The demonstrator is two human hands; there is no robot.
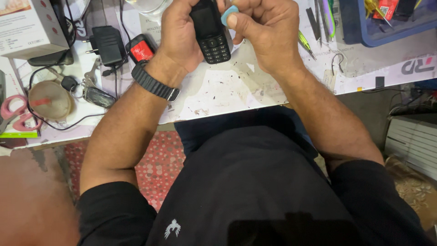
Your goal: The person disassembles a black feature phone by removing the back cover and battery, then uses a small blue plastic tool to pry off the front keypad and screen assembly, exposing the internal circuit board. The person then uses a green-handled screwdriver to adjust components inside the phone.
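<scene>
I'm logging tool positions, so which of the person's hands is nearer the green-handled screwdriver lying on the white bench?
Right. The right hand sits just beside the green-handled screwdriver, holding a small blue plastic pick; the left hand is farther, gripping the black keypad phone.

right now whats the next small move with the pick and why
Probably slide the blue pick into the phone's side seam. The left hand grips the phone upright, keypad facing up, and the right hand pinches the pick right at its upper edge, with the casing apparently not yet opened.
</scene>
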